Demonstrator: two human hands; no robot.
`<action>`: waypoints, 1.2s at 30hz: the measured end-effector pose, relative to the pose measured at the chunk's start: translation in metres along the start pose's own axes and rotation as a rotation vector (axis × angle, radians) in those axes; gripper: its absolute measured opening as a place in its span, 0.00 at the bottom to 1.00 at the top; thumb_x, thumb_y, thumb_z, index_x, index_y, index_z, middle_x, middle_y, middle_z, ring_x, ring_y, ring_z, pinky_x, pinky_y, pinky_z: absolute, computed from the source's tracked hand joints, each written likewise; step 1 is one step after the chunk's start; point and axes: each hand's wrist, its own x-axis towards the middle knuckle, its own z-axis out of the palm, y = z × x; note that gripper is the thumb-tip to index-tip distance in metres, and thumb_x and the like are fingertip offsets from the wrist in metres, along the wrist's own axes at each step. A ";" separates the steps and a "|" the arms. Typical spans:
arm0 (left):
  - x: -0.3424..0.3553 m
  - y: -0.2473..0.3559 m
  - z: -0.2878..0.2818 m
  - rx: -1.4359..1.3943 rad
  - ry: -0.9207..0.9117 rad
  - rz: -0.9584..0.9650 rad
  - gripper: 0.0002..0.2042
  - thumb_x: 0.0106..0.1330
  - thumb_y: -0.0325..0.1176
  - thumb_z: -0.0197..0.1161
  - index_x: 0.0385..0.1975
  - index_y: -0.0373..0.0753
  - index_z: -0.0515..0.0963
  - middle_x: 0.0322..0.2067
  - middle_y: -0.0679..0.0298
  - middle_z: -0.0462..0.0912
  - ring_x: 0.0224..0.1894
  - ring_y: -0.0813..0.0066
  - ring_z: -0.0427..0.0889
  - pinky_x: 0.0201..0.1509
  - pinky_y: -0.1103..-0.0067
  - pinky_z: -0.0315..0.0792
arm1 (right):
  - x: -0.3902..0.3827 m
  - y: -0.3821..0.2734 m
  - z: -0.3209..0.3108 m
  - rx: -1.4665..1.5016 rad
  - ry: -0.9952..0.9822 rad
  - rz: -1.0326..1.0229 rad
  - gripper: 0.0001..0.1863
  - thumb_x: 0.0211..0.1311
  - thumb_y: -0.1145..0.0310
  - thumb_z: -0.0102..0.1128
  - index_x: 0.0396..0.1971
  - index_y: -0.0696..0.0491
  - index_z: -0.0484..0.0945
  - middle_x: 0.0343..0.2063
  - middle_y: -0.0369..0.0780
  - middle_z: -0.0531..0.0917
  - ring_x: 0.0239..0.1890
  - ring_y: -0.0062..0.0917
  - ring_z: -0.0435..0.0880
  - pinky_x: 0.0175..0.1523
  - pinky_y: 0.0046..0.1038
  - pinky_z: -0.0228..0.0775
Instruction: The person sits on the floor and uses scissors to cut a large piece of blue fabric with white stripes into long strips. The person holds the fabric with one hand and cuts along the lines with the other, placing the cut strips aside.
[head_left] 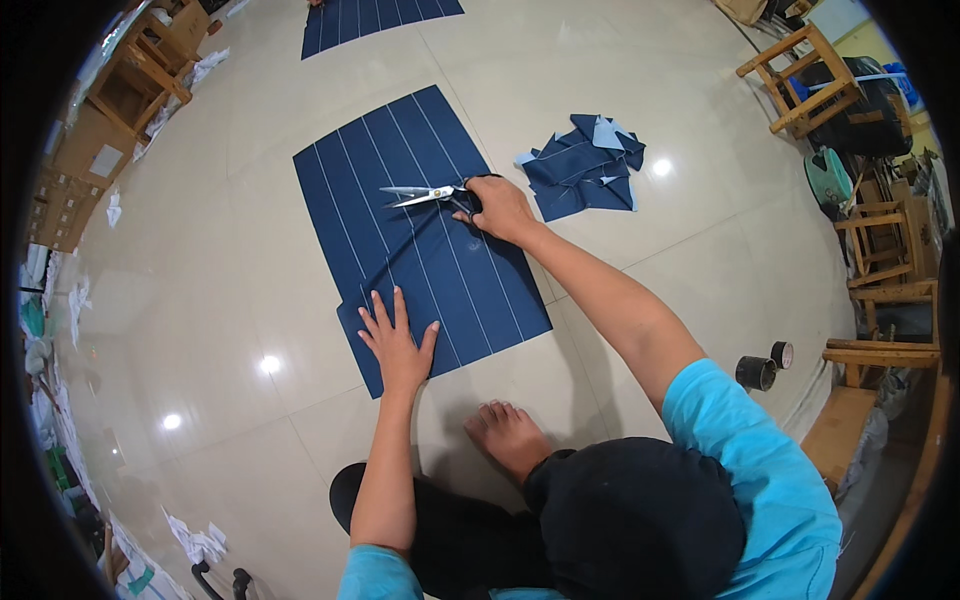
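Note:
A dark blue sheet of fabric (455,290) with thin white stripes lies flat on the tiled floor in front of me. My left hand (397,352) rests on its near left part, fingers spread and nothing held. In my right hand (500,210) is a pair of scissors (425,195), its blades parted and pointing left above the middle of the fabric. A cut or fold line runs slantwise from below the scissors toward my left fingers; I cannot tell which it is. Right of the sheet sits a crumpled pile of the same striped cloth (583,170).
Another striped blue piece (378,22) lies at the far edge, with part of a hand on it. Wooden stools (805,82) line the right side, near dark tape rolls (756,373). Cardboard boxes (92,145) stand at the left. My bare foot (508,438) is close to the sheet.

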 end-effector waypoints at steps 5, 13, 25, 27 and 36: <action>-0.014 0.008 0.007 0.030 -0.035 0.001 0.50 0.73 0.53 0.75 0.89 0.48 0.53 0.88 0.38 0.40 0.87 0.21 0.35 0.84 0.28 0.37 | -0.024 0.004 -0.021 -0.009 -0.065 0.094 0.31 0.58 0.47 0.85 0.49 0.57 0.86 0.46 0.47 0.91 0.53 0.48 0.89 0.58 0.47 0.81; -0.044 0.010 0.013 0.018 -0.043 0.000 0.50 0.73 0.53 0.74 0.89 0.47 0.52 0.87 0.34 0.39 0.86 0.16 0.35 0.81 0.25 0.38 | -0.170 -0.073 -0.051 0.382 0.012 0.556 0.26 0.63 0.50 0.86 0.36 0.60 0.87 0.26 0.43 0.87 0.30 0.29 0.88 0.38 0.33 0.76; -0.061 0.054 0.034 -0.249 -0.140 0.621 0.15 0.66 0.37 0.80 0.50 0.46 0.88 0.69 0.52 0.78 0.80 0.42 0.69 0.88 0.41 0.53 | -0.413 -0.122 -0.106 1.038 -0.257 1.286 0.24 0.72 0.54 0.80 0.23 0.51 0.78 0.18 0.32 0.79 0.19 0.15 0.76 0.26 0.24 0.65; -0.061 0.048 0.039 -0.240 -0.117 0.632 0.13 0.67 0.37 0.79 0.48 0.46 0.89 0.69 0.52 0.79 0.79 0.43 0.70 0.87 0.41 0.54 | -0.431 -0.122 -0.114 1.043 -0.342 1.291 0.23 0.73 0.55 0.80 0.24 0.51 0.78 0.19 0.30 0.79 0.20 0.14 0.75 0.27 0.24 0.63; -0.063 0.053 0.063 -0.217 0.031 0.646 0.06 0.70 0.35 0.77 0.43 0.46 0.90 0.66 0.55 0.82 0.77 0.45 0.74 0.86 0.40 0.55 | -0.432 -0.113 -0.100 1.267 -0.443 1.287 0.21 0.74 0.50 0.76 0.31 0.51 0.83 0.24 0.28 0.81 0.25 0.12 0.75 0.31 0.22 0.62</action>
